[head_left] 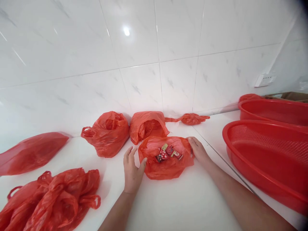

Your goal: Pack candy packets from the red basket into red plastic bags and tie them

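A red plastic bag (166,171) lies on the white table with its mouth spread open towards me. Several small wrapped sweets (169,151), in red, pink and gold wrappers, rest inside it. At the bag's left edge is my left hand (133,171), fingers apart and thumb by the rim, with nothing gripped. My right hand (197,150) has its fingers closed over the bag's right edge; part of the fingertips is hidden. Just behind stands another red bag (149,123), its opening facing forward and crumpled plastic showing inside.
A filled red bag (107,136) and a small knotted bag (192,119) stand near the tiled wall (139,83). To the left are a flat red bag (36,152) and a heap of red bags (55,200). Red plastic baskets (262,173) occupy the right side.
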Available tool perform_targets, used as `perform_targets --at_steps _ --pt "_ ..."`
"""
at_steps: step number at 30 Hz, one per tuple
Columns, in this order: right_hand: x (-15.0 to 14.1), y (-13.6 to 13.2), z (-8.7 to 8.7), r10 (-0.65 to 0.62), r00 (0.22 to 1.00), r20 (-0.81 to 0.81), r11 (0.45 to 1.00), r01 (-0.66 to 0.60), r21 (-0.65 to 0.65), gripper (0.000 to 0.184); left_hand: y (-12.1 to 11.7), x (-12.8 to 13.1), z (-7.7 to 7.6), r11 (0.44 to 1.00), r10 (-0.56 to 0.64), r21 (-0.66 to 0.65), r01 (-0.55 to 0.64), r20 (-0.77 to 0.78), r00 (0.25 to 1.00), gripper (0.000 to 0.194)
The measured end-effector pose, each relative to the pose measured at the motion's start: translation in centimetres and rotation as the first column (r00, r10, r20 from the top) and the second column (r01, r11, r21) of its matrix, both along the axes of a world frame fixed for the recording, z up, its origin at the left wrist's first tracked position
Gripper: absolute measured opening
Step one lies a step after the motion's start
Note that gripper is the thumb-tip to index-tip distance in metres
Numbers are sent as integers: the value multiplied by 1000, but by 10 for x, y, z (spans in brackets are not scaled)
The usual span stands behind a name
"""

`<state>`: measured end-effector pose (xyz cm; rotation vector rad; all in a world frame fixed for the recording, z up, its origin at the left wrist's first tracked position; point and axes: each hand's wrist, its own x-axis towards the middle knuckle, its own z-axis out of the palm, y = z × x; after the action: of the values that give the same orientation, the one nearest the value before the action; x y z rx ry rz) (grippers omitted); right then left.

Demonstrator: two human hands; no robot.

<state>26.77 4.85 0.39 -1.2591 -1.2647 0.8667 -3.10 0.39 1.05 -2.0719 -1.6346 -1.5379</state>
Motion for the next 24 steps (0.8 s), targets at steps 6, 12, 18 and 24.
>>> perform_targets --at_steps 6,12,18,24 --pt "3 -7 -1 24 999 25 1000 -24 5 41 18 1 14 997 38 -73 -35 33 999 71" --pt "14 -11 4 223 975 -9 958 -221 -185 42 31 1 23 828 -20 -477 296 501 865 64" --pt "28 -14 6 303 949 -92 917 -316 -243 54 29 -9 16 703 -66 -157 693 957 284 48" --pt "44 -19 10 375 922 -95 841 -382 -384 41 32 -23 -3 693 -41 -2 721 998 43 17"
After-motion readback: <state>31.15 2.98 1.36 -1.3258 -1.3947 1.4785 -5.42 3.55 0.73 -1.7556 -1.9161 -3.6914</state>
